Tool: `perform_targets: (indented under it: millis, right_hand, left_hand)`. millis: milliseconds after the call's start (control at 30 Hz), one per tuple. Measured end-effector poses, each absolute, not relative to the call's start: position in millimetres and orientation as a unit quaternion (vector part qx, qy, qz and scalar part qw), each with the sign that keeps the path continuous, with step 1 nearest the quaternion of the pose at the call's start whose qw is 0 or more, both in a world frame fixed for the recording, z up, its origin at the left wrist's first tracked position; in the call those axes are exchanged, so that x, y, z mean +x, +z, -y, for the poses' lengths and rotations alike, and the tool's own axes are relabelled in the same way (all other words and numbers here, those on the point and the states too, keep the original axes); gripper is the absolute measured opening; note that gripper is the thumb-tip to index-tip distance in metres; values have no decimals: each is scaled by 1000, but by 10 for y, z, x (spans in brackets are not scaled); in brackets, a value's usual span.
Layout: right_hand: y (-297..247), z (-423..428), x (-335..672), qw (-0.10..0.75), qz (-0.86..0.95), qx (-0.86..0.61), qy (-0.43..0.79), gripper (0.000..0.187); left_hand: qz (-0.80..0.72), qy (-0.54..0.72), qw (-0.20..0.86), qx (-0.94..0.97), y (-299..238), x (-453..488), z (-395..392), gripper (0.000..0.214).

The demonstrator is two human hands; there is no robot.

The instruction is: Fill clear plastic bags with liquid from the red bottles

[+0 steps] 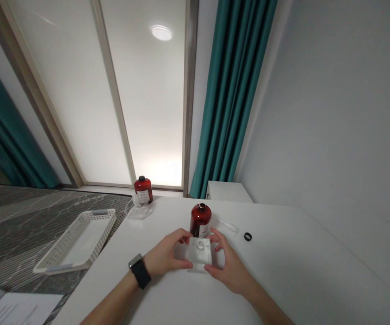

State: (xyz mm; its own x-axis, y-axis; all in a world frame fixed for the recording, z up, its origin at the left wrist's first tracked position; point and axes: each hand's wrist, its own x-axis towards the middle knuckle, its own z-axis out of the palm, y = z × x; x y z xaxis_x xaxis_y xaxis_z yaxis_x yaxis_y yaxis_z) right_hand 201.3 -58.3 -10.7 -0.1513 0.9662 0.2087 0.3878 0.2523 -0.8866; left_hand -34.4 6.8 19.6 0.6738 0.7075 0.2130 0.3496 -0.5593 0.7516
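Observation:
Both my hands grip a small clear plastic container (199,253) resting on the white table (283,271). My left hand (166,257), with a black watch on the wrist, holds its left side with curled fingers. My right hand (227,264) pinches its right side. Just behind the container stands an uncapped dark red bottle (200,220). A black cap (247,236) lies on the table to the right of the bottle, and a small clear tube-like item (229,225) lies between them.
A second dark red bottle (143,189) with a black cap stands at the table's far left beside clear plastic pieces (138,210). A white slotted tray (79,241) sits off the left edge. Papers (8,309) lie bottom left. A white cabinet (227,192) stands behind the table.

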Motion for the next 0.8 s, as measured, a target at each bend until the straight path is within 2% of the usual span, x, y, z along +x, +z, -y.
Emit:
perform_targets:
  millis: [367, 633, 800]
  right_hand:
    - [-176, 556, 2058, 406, 684, -494, 352, 86]
    - [-177, 572, 2057, 408, 688, -491, 345, 84]
    - [-99, 602, 2158, 377, 750, -443, 316, 88]
  left_hand:
    - [-314, 169, 336, 872, 400, -292, -137, 56]
    - [-328, 231, 359, 843, 270, -300, -61, 54]
    - [-325, 241, 347, 846, 240, -296, -28, 50]
